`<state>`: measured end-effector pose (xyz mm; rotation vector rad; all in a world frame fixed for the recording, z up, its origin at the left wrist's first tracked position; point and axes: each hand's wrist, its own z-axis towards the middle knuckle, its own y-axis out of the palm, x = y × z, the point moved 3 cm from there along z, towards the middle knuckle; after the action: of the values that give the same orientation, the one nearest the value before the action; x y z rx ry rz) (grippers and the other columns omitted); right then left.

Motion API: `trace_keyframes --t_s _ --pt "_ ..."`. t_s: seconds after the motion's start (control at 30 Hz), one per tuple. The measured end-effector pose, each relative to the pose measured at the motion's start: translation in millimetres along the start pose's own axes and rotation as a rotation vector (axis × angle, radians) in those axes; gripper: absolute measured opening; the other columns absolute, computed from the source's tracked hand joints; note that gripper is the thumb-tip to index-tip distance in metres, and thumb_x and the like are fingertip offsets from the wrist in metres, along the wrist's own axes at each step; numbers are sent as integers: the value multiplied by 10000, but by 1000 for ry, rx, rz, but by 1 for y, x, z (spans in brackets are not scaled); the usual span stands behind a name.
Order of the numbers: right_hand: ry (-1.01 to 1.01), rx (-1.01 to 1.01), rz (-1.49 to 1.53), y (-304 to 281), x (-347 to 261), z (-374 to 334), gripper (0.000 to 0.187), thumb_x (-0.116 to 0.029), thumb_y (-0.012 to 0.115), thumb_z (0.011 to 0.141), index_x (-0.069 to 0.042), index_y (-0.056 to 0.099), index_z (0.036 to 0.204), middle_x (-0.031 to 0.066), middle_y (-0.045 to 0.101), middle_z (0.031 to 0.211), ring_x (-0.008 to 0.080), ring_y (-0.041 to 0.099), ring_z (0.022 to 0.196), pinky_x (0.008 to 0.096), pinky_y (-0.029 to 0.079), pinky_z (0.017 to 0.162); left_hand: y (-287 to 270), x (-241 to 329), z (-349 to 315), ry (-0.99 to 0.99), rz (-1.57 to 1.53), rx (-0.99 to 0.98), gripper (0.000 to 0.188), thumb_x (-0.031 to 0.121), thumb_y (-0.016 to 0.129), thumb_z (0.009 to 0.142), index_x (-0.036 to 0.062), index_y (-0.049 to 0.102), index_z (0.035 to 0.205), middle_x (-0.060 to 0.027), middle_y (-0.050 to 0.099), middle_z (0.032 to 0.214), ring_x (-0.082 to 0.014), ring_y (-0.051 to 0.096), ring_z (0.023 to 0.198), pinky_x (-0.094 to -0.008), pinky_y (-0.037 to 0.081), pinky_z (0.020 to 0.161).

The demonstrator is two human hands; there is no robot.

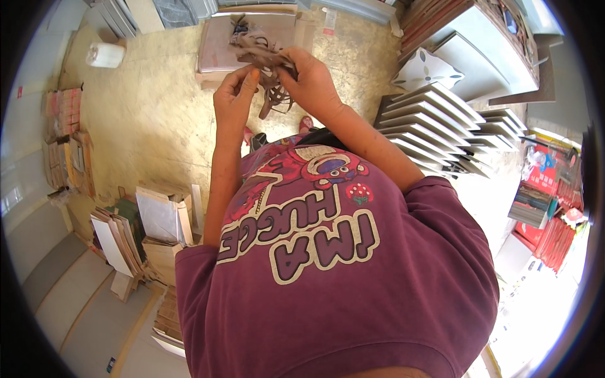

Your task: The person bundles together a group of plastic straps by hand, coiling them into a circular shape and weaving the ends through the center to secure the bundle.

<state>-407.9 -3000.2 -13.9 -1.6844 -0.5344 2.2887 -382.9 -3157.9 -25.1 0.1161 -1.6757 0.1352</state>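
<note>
A tangled bundle of thin brown strips (275, 101) hangs between my two hands, in front of my body. Some strips loop downward, and the upper part of the bundle is blurred. My left hand (234, 99) pinches its left side with thumb and fingers. From the right, my right hand (314, 83) is closed around the bundle, its fingers partly hidden by the strips. Beyond my hands, a stack of flat, pale brown panels (215, 45) lies on the floor, with a small dark object on top that I cannot make out.
To the right stands a rack of pale slabs (428, 120), with a patterned tile (430, 70) behind it. Stacked boxes (63, 110) line the left wall. A white container (106, 55) sits at far left. Boards (162, 214) lean at lower left on the yellowish floor (145, 113).
</note>
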Motion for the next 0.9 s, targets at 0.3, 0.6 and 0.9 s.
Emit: trace_keyframes --t_s 0.3,0.6,0.9 --pt "-190 -68 9 8 -19 12 173 -150 617 786 -66 530 910 137 575 842 360 571 750 428 459 618 -6 -6 34 -51 -208 85 193 104 647 810 -4 618 967 -35 622 827 -79 547 713 -230 443 619" --pt "292 -165 582 -2 -11 36 188 -186 631 848 -28 619 949 -31 546 656 39 474 527 181 379 481 -10 -15 40 113 -66 -167 296 13 501 843 14 520 1139 -77 601 1018 -141 577 914 -295 485 796" --pt "423 -46 613 -17 18 59 182 -181 671 814 -48 620 928 -43 488 617 31 371 465 189 292 431 -25 -23 40 -88 -595 -122 300 -5 496 840 11 527 1138 -98 579 1106 -192 575 979 -355 487 853"
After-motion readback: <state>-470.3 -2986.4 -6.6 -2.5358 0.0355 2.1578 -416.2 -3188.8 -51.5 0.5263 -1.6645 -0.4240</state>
